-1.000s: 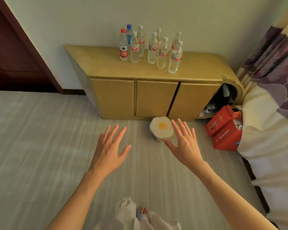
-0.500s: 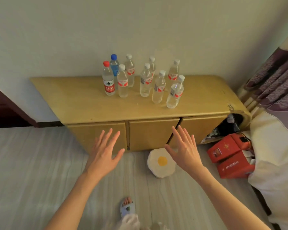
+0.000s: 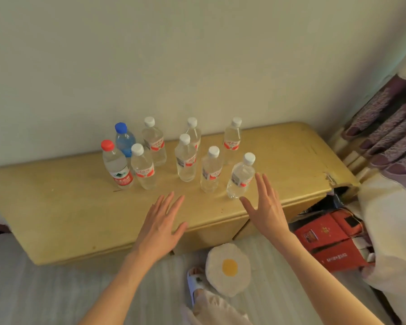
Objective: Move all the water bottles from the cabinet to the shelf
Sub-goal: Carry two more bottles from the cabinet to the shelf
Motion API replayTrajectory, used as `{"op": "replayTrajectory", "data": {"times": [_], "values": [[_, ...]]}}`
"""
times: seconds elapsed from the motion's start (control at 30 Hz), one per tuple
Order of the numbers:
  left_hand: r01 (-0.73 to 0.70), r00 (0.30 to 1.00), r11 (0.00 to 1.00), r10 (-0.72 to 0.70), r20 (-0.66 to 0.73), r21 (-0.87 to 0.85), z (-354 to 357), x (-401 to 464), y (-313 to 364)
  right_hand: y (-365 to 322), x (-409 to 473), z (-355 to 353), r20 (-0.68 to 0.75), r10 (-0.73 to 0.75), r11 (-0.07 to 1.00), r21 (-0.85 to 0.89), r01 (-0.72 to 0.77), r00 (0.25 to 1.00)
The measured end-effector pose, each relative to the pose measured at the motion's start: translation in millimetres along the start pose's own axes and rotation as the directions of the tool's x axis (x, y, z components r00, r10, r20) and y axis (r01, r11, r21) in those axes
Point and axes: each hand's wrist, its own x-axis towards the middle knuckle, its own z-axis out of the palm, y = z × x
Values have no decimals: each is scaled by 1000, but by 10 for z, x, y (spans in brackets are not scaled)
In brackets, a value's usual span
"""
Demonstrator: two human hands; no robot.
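Several clear water bottles stand upright on the yellow cabinet (image 3: 56,207) against the wall. Most have white caps; one has a red cap (image 3: 116,165) and one a blue cap (image 3: 124,139), both at the left of the group. The nearest white-capped bottle (image 3: 240,177) stands at the right front. My right hand (image 3: 265,207) hovers open just in front of and beside it, not touching. My left hand (image 3: 162,221) is open, fingers spread, over the cabinet's front edge, holding nothing. No shelf is in view.
A fried-egg-shaped cushion (image 3: 227,268) lies on the floor before the cabinet, next to my slippered foot (image 3: 195,280). Red boxes (image 3: 333,242) sit at the cabinet's right end. A bed with white bedding (image 3: 394,231) and a purple curtain (image 3: 389,127) fill the right side.
I have come closer to the cabinet. Both open hands have moved forward from over the floor to over the cabinet top, the right one nearing the front right bottle.
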Motion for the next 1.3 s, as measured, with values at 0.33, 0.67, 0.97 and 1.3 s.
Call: {"op": "replayTrajectory", "data": {"times": [0.33, 0.67, 0.97, 1.3], "values": [[-215, 976, 976, 216, -12, 34, -173, 1677, 353, 116, 1142, -80, 13, -25, 998, 65, 25, 1000], [-307, 948, 940, 315, 36, -147, -19, 2001, 243, 150, 1112, 43, 42, -9, 1000, 16, 9, 999], [-370, 918, 892, 394, 43, -258, -98, 1942, 168, -79, 627, 82, -136, 245, 970, 36, -242, 960], [-551, 717, 748, 651, 250, -370, 13, 1501, 440, -258, -970, 116, -411, 646, 756, 228, -613, 643]]}}
